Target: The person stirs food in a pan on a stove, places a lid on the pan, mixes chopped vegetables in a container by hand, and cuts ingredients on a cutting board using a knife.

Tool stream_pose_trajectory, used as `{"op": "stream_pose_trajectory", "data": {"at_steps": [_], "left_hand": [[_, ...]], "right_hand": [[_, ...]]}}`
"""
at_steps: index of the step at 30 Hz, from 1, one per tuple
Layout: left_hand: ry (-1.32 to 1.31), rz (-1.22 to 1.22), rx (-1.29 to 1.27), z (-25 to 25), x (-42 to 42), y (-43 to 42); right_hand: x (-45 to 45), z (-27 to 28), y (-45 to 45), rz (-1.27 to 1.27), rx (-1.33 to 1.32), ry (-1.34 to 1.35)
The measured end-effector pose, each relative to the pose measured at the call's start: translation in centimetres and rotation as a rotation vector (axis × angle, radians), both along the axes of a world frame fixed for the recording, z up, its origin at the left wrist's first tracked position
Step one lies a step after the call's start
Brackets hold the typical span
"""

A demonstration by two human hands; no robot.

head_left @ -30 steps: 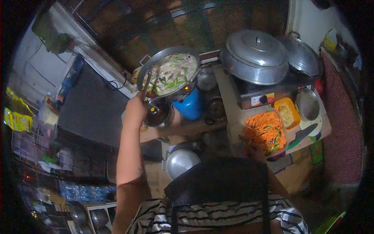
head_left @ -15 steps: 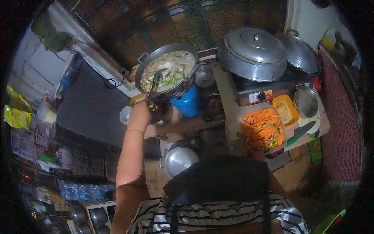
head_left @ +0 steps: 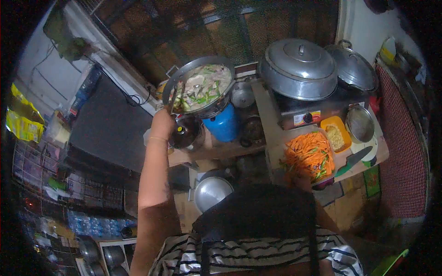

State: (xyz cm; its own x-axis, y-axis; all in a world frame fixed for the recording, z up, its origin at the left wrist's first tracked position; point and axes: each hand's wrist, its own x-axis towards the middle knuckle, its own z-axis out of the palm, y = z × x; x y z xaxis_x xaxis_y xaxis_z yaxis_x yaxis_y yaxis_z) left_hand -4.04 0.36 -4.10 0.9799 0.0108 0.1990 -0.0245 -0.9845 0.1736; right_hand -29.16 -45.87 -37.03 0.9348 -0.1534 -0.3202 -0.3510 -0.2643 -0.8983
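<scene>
Wide grey metal pan (head_left: 183,73): is sitting at far left above a blue rounded cylinder (head_left: 223,124), holding pale food with green pieces (head_left: 202,89).
Left hand (head_left: 163,124): is gripping a dark slender utensil (head_left: 173,99) at the pan's near-left edge.
Right hand (head_left: 302,180): is showing dimly beside shredded orange vegetables (head_left: 309,152), left of an orange plastic tub (head_left: 348,139); cannot tell its grip.

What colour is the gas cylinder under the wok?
Blue; it shows best in the head view, where the cylinder stands below the wok.
</scene>
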Motion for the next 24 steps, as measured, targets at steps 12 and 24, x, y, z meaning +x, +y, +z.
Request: {"op": "stream_pose_trajectory", "data": {"at_steps": [12, 24], "left_hand": [[0.049, -0.206, 0.062, 0.2, -5.3, -0.9], [0.090, 0.185, 0.032, -0.3, 4.1, 3.0]], "right_hand": [[-2.2, -4.8, 0.0, -0.230, -0.080, 0.011], [0.3, 2.1, 0.8, -0.151, 0.053, 0.049]]}}
